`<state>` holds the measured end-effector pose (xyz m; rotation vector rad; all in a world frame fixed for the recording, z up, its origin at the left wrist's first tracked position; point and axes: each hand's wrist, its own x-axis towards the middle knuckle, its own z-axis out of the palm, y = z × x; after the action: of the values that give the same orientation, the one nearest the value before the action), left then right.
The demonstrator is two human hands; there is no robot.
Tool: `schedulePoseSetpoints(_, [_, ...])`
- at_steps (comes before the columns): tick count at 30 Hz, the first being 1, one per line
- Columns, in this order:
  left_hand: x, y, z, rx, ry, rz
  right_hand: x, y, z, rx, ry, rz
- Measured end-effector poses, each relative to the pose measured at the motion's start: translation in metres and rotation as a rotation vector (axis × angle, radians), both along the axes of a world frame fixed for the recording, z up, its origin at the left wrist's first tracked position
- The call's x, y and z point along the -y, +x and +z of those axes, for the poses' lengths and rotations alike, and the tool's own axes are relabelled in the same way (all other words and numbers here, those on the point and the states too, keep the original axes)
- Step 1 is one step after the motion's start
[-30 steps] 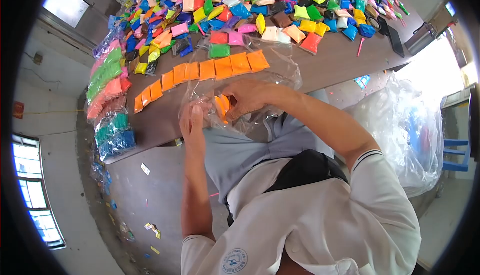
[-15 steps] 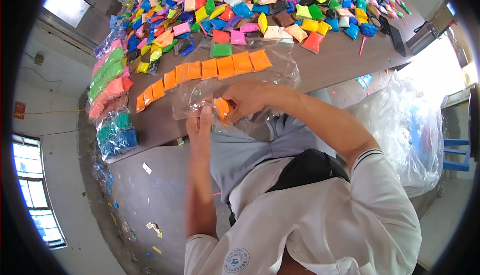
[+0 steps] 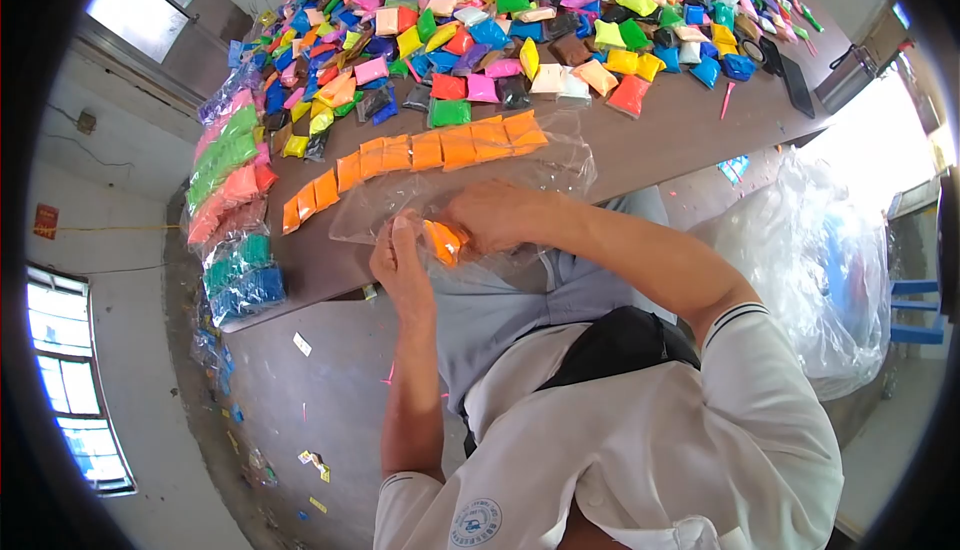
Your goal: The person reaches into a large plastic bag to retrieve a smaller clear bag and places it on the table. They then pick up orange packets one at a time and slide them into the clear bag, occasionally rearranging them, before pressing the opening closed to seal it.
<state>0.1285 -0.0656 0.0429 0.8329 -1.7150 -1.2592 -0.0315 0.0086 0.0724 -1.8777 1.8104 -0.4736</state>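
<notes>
My left hand (image 3: 402,262) is closed on the edge of a clear plastic bag (image 3: 365,212), thumb pointing up. The fingers of my right hand (image 3: 490,216) are wrapped around a few orange packets (image 3: 442,242), close beside the left hand. Those packets sit at the bag's opening, near the table's front edge and above my lap; how far inside they are is hard to tell. Just beyond the bag, a curved row of orange packets (image 3: 425,150) lies on the table, with part of the clear film over its right end.
Many colourful packets (image 3: 520,10) are heaped across the back of the table (image 3: 660,135). Filled bags of packets (image 3: 240,185) are stacked at the left edge. A phone (image 3: 796,87) and a metal cup (image 3: 845,80) stand at the right. A large clear plastic sack (image 3: 800,270) is beside me.
Both hands and the orange packets between them have moved slightly down towards my lap. The whole view has shifted a little. The row of orange packets lies as before.
</notes>
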Motion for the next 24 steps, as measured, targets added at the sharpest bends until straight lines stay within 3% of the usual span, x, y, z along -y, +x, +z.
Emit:
schedulePoseSetpoints(6, [-0.002,-0.003,-0.006,-0.063,0.003,-0.017,0.000,-0.010,0.003,0.007,0.002,0.031])
schedulePoseSetpoints(9, [-0.005,-0.001,-0.007,-0.070,0.026,0.001,-0.005,-0.023,0.023,0.146,0.045,0.049])
schedulePoseSetpoints(12, [-0.007,-0.001,-0.005,-0.084,0.073,0.007,-0.002,-0.019,0.010,0.056,0.013,0.024])
schedulePoseSetpoints(15, [-0.004,0.000,-0.007,-0.054,0.105,0.032,0.002,-0.008,0.000,0.170,-0.077,0.038])
schedulePoseSetpoints(24, [-0.003,0.006,-0.007,-0.081,0.083,0.057,0.006,0.019,0.022,-0.008,-0.014,-0.034])
